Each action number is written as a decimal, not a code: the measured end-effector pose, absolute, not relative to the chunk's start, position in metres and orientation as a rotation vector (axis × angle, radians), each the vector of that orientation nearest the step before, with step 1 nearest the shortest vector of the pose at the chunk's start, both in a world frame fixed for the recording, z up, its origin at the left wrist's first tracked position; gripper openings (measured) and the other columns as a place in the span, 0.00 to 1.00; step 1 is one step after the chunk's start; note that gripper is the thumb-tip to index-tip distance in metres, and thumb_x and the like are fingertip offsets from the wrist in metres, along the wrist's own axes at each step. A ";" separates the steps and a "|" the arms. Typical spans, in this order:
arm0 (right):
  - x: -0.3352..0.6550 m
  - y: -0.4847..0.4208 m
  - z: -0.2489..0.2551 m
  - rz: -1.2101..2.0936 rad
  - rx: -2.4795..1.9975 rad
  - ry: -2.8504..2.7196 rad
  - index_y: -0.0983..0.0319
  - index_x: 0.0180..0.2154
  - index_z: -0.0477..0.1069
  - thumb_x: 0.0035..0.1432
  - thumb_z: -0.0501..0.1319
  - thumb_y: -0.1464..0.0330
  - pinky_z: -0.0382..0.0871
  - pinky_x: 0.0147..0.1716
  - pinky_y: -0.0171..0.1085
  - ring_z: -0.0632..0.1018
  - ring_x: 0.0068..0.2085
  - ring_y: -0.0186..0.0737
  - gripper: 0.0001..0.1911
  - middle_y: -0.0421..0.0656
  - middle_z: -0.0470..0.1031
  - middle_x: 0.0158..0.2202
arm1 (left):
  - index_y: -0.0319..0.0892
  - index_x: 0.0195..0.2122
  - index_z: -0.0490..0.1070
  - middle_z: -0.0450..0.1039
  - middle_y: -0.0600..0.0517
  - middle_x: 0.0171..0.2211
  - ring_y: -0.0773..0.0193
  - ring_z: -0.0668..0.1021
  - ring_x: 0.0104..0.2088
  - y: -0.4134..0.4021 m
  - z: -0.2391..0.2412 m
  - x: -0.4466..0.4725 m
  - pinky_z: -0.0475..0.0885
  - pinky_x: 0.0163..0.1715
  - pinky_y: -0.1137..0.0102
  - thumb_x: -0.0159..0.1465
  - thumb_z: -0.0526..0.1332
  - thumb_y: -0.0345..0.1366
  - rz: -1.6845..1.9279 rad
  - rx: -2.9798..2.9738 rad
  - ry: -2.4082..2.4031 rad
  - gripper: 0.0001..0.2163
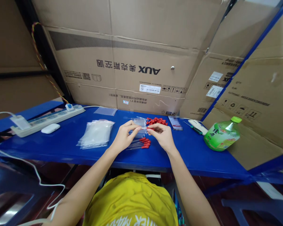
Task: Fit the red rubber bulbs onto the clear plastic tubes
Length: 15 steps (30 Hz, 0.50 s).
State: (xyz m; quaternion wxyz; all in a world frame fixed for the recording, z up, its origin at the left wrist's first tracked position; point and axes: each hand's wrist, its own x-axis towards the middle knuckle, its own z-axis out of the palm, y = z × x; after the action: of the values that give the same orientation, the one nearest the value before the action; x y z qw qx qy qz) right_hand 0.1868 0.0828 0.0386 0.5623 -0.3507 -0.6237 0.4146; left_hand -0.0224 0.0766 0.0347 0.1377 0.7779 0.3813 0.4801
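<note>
Pinching: left hand (pixel 123 136) a tube (pixel 143 128), right hand (pixel 164 137) a red bulb (pixel 149 128), over mid tabletop (pixel 193 153). Several capped tubes (pixel 138 145) lie near, seemingly done; bare tubes (pixel 140 121), loose bulbs (pixel 157 121) remain farther off.

1. One camera, worn on the person's head, looked out from above the near edge of the counter (pixel 68 150).
2. It faced forward and down across the counter, toward the cardboard (pixel 122 84) standing behind it.
3. It sat near enough to show the left hand (pixel 125 135) and right hand (pixel 162 135) over the counter, and the yellow shirt (pixel 129 201) below its front edge.
</note>
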 end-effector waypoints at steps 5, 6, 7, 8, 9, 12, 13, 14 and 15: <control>0.187 0.081 0.040 0.947 -0.823 -1.488 0.58 0.33 0.82 0.48 0.76 0.55 0.80 0.38 0.45 0.82 0.32 0.45 0.16 0.42 0.82 0.30 | 0.42 0.45 0.83 0.73 0.48 0.35 0.61 0.76 0.36 0.078 0.033 -0.023 0.71 0.35 0.69 0.73 0.57 0.46 1.405 2.220 1.077 0.17; 0.187 0.081 0.039 0.948 -0.823 -1.494 0.58 0.33 0.82 0.49 0.76 0.55 0.80 0.38 0.45 0.82 0.32 0.45 0.15 0.42 0.82 0.30 | 0.42 0.45 0.83 0.73 0.48 0.35 0.61 0.76 0.36 0.079 0.033 -0.023 0.71 0.35 0.69 0.73 0.58 0.46 1.404 2.217 1.076 0.17; 0.187 0.081 0.039 0.949 -0.822 -1.498 0.58 0.33 0.82 0.49 0.75 0.55 0.80 0.38 0.45 0.82 0.32 0.45 0.15 0.42 0.82 0.29 | 0.42 0.45 0.83 0.73 0.48 0.35 0.61 0.76 0.36 0.079 0.033 -0.023 0.70 0.34 0.69 0.73 0.58 0.46 1.404 2.216 1.076 0.17; 0.188 0.081 0.039 0.949 -0.822 -1.498 0.58 0.33 0.82 0.49 0.75 0.55 0.80 0.38 0.45 0.82 0.32 0.45 0.15 0.43 0.82 0.29 | 0.42 0.45 0.83 0.73 0.48 0.35 0.61 0.76 0.36 0.079 0.033 -0.023 0.70 0.34 0.69 0.73 0.58 0.46 1.402 2.218 1.078 0.17; 0.188 0.082 0.038 0.948 -0.823 -1.497 0.58 0.33 0.82 0.49 0.75 0.55 0.80 0.38 0.45 0.82 0.32 0.45 0.15 0.43 0.82 0.29 | 0.42 0.45 0.83 0.73 0.48 0.35 0.61 0.76 0.37 0.078 0.033 -0.022 0.69 0.33 0.69 0.73 0.58 0.46 1.396 2.222 1.082 0.17; 0.188 0.082 0.037 0.936 -0.837 -1.495 0.58 0.33 0.83 0.49 0.75 0.56 0.79 0.37 0.45 0.82 0.32 0.45 0.14 0.43 0.82 0.29 | 0.42 0.44 0.83 0.73 0.48 0.35 0.61 0.76 0.37 0.078 0.034 -0.022 0.69 0.33 0.69 0.73 0.57 0.45 1.368 2.237 1.086 0.17; 0.187 0.082 0.037 0.933 -0.845 -1.499 0.58 0.33 0.83 0.49 0.75 0.56 0.79 0.37 0.45 0.82 0.32 0.45 0.14 0.43 0.82 0.29 | 0.42 0.44 0.83 0.73 0.48 0.35 0.61 0.76 0.36 0.078 0.035 -0.022 0.69 0.34 0.69 0.73 0.57 0.45 1.361 2.244 1.085 0.17; 0.187 0.082 0.036 0.931 -0.851 -1.502 0.58 0.33 0.83 0.50 0.75 0.56 0.79 0.37 0.45 0.82 0.31 0.45 0.14 0.43 0.82 0.29 | 0.42 0.44 0.83 0.73 0.48 0.34 0.61 0.76 0.36 0.078 0.035 -0.022 0.69 0.35 0.68 0.73 0.57 0.45 1.357 2.250 1.084 0.16; 0.187 0.082 0.036 0.932 -0.852 -1.505 0.58 0.33 0.83 0.50 0.75 0.56 0.79 0.36 0.44 0.82 0.31 0.44 0.14 0.43 0.82 0.29 | 0.42 0.44 0.83 0.73 0.49 0.34 0.61 0.76 0.36 0.078 0.035 -0.023 0.69 0.36 0.68 0.73 0.57 0.44 1.355 2.252 1.083 0.16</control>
State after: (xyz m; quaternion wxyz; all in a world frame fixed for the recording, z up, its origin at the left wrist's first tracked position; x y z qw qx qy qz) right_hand 0.1869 0.0818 0.0362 0.5554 -0.3606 -0.6372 0.3944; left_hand -0.0225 0.0780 0.0353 0.1489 0.7835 0.3766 0.4713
